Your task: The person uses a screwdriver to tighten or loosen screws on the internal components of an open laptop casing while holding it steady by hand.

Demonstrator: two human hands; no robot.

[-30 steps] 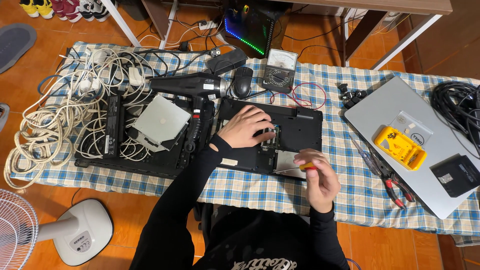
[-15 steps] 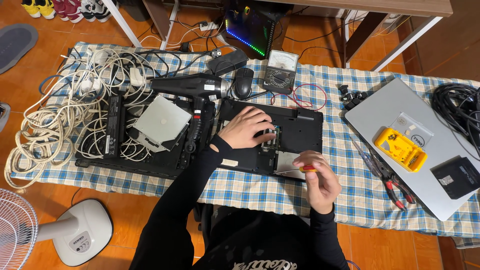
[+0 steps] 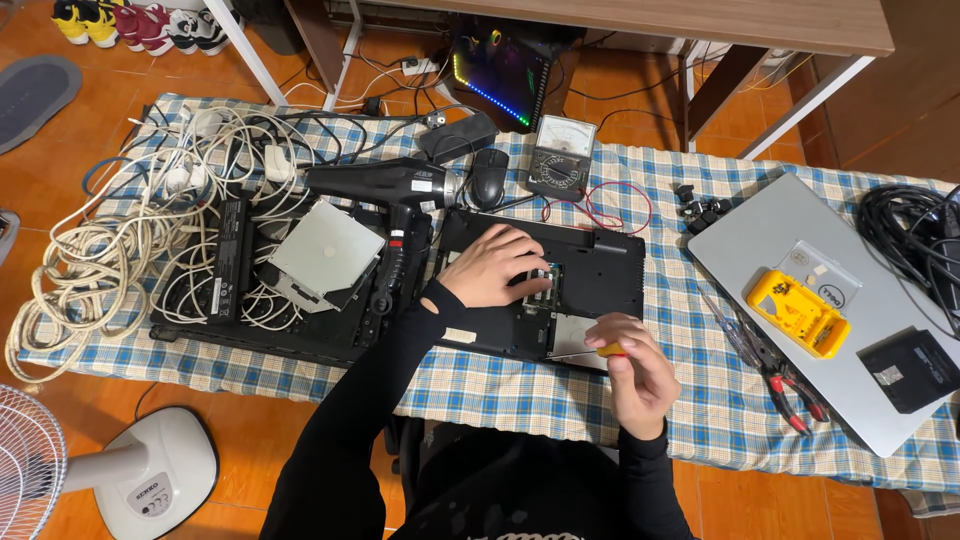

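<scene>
1. The right hand (image 3: 632, 372) is closed around a small screwdriver with a yellow-orange handle (image 3: 609, 349), its thin shaft pointing left toward the near right corner of the opened black laptop base (image 3: 590, 270). Against half a second ago and a second ago, this hand has hardly shifted; at most it has turned a little on the handle while the tip stays at the same corner.
2. The left hand (image 3: 497, 265) lies flat with fingers together, pressing on the middle of the laptop base just beside an open bay with small parts (image 3: 541, 284). It has not moved across the three views, so it reads as steadying the base while the other hand works the tool.
3. The laptop base sits upside down on the checked cloth of the counter (image 3: 520, 395), directly under both hands, the left on its middle, the right at its near edge.
4. Just left of the base lie a black hair dryer (image 3: 385, 188) and a silver drive (image 3: 325, 250) on a second dark chassis.
5. Behind the base are a black mouse (image 3: 489, 178) and an analogue meter (image 3: 560, 158).
6. Well to the right, a grey laptop lid (image 3: 780, 330) carries a yellow bit case (image 3: 798, 312); red-handled pliers (image 3: 790, 390) lie at its near edge.
7. White cables (image 3: 90, 250) are heaped at the far left.
</scene>
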